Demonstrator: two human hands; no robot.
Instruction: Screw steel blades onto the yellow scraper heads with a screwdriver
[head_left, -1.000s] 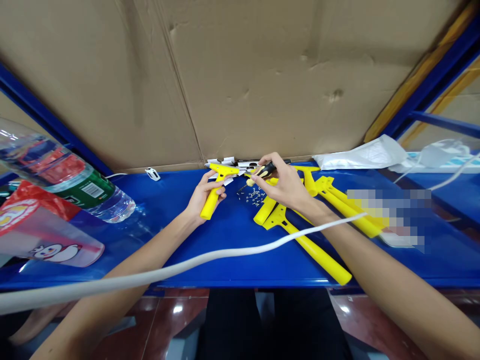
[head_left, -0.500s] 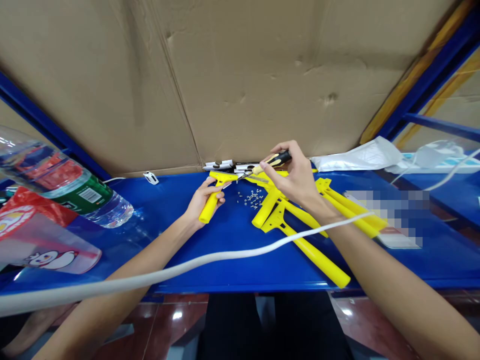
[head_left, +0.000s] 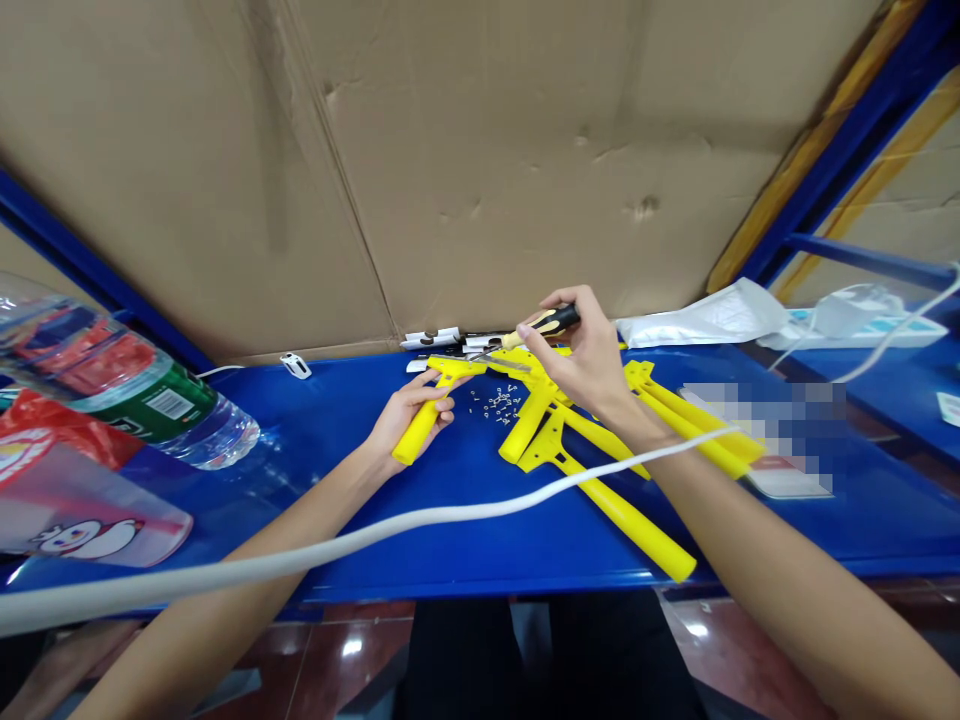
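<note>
My left hand [head_left: 411, 415] is closed around the handle of a yellow plastic scraper [head_left: 421, 428], its wide head pointing away from me. In my right hand [head_left: 589, 355] is a screwdriver [head_left: 551, 322] with a black and cream handle. The screwdriver's shaft slants down and left toward the scraper's head; whether the tip touches it I cannot tell. Small loose screws [head_left: 501, 402] lie scattered on the blue table between my hands. Several more yellow scrapers [head_left: 626, 515] are heaped below and beside my right hand.
A white cable [head_left: 450, 513] crosses in front of my forearms. On the left are a water bottle [head_left: 161, 390] and a plastic cup [head_left: 97, 515]. A silvery pouch [head_left: 701, 318] and a power strip [head_left: 892, 330] lie at the back right. Cardboard [head_left: 480, 180] stands behind the blue table [head_left: 450, 545].
The scraper in my left hand has tilted a little, its handle end swinging left and toward me. My right hand keeps its hold on the screwdriver. The whole view has shifted slightly.
</note>
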